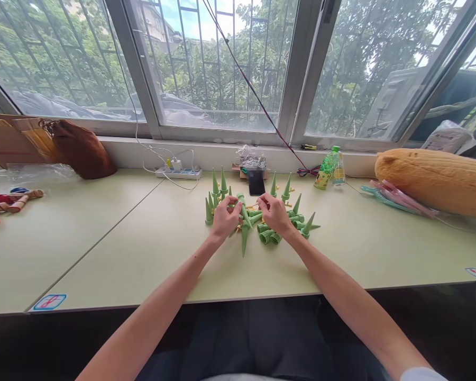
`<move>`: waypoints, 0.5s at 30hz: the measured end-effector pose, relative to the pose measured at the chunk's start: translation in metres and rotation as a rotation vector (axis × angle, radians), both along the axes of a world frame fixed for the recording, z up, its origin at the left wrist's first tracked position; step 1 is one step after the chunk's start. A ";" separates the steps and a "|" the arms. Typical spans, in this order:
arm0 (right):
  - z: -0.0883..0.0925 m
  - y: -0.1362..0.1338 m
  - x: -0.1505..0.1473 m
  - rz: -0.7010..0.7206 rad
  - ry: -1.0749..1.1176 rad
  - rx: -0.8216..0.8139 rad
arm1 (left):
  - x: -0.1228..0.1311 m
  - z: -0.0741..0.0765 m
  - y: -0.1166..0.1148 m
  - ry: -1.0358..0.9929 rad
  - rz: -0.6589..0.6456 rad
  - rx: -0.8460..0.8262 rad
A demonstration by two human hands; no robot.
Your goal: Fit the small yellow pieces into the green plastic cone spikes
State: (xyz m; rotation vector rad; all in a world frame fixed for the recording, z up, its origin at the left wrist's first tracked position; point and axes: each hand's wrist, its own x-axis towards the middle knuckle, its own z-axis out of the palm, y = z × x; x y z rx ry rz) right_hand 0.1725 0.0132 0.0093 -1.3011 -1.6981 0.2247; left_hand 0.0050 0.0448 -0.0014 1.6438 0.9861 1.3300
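My left hand [226, 216] is closed around a green plant watering spike [245, 212], its point slanting down and to the right. The fingertips of my right hand [274, 212] pinch a small thin yellowish part [254, 206], too small to make out fully, close to the spike's side. Below my hands another green spike [244, 241] lies with its tip toward me. Several spikes stand tip-up on the left [215, 184] and on the right [286, 188], some with small yellow valves. Hollow green pieces [265, 236] lie by my right wrist.
A black phone [256, 182] leans at the back of the table [143, 254]. Behind stand a power strip [182, 173] with white cables and a green bottle [327, 168]. Wooden toys [14, 203] lie far left, with a brown bag [81, 151] behind. A tan plush cushion [436, 180] lies right.
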 end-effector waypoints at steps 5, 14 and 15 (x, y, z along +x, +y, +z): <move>-0.002 0.001 0.000 0.040 0.034 0.006 | 0.001 0.005 -0.003 -0.051 -0.009 -0.017; -0.004 0.003 -0.001 0.144 0.155 -0.021 | 0.002 0.012 -0.008 -0.106 -0.008 -0.048; -0.003 0.002 -0.002 0.161 0.165 -0.025 | 0.002 0.012 -0.008 -0.111 -0.007 -0.044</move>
